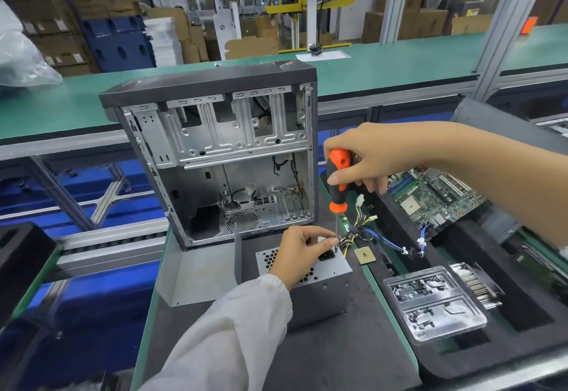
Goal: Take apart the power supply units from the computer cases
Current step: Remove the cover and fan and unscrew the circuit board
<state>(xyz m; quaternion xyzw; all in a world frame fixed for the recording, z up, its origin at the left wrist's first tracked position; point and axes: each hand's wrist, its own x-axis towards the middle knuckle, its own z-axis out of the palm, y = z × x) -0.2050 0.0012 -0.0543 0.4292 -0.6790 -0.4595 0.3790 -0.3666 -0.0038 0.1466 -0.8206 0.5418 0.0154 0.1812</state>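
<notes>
Right grip (362, 160) holds screwdriver (338, 181) upright on grey, perforated power supply (319, 280).

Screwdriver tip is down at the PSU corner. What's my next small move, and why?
Probably turn the orange-and-black screwdriver to back the screw out. The right hand grips its handle upright, the left hand pinches the shaft near the tip, on the grey metal power supply unit.
</notes>
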